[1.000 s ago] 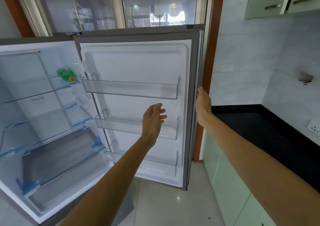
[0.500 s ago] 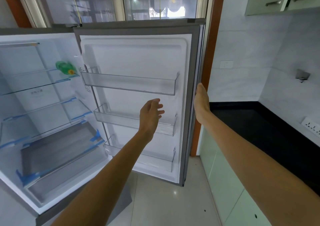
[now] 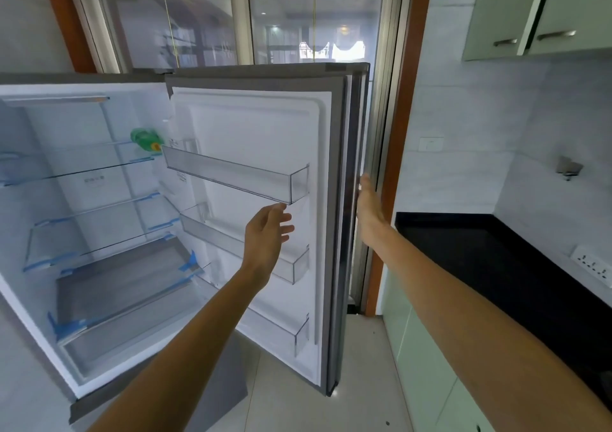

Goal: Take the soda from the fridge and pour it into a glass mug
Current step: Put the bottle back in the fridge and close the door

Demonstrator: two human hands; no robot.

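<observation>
Soda bottle (image 3: 146, 138), green plastic, lies on its side on the upper glass shelf (image 3: 82, 166), up and well left of our left hand (image 3: 266, 229), which hangs empty with fingers loosely spread. Right hand (image 3: 369, 204) is flat against the fridge door (image 3: 344, 199) edge, gripping nothing. We'd expect light, slightly squashy, maybe condensation-slick, prone to rolling: wrap the mid-body, not the cap.

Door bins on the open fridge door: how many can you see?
3, stacked on the door's inner face: top bin, middle bin partly behind the left hand, bottom bin.
</observation>
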